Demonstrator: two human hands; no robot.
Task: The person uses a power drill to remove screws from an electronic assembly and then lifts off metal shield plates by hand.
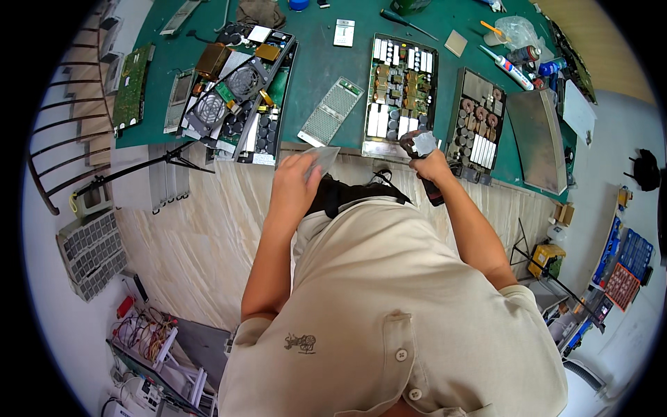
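My left hand (294,182) is closed on a thin greyish sheet (324,160), held at the bench's front edge. My right hand (433,167) grips a dark cordless drill (432,193), its lower end showing beneath my fist. A pale bluish-white patch covers part of the drill's upper end; I cannot tell whether it is a separate piece. Just beyond the drill lies an open power module (401,87) with rows of capacitors and white blocks. Between it and the left-hand unit, a perforated metal cover (332,111) rests at an angle on the bench.
The green bench (313,62) carries an opened unit with fans (240,90) on the left and another open module (478,118) on the right. Beside that leans a curved metal panel (535,139). A screwdriver (408,25) and a sealant tube (511,69) lie farther back.
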